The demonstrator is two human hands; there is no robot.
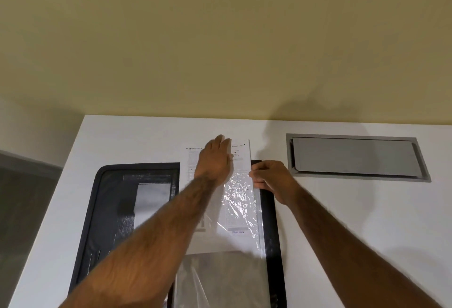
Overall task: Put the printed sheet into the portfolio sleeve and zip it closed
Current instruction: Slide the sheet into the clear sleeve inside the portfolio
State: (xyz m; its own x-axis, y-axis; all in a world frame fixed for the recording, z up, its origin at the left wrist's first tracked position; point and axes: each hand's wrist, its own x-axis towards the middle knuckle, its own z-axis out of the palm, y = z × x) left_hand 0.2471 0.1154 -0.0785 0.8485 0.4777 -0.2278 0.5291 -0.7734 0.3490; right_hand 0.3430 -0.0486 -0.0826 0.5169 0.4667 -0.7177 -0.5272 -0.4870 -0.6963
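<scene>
A black zip portfolio (102, 209) lies open on the white table (342, 222). A clear plastic sleeve (242, 200) lies on its right half. The white printed sheet (241, 158) sits partly inside the sleeve, with its top sticking out past the far edge. My left hand (216, 161) lies flat on the upper part of the sheet, fingers together. My right hand (269, 176) pinches the sleeve's upper right edge beside the sheet. The zipper is not visible.
A grey recessed cable flap (354, 158) is set into the table at the back right. A beige wall (220, 38) rises right behind the table's far edge. The table's left edge runs close to the portfolio.
</scene>
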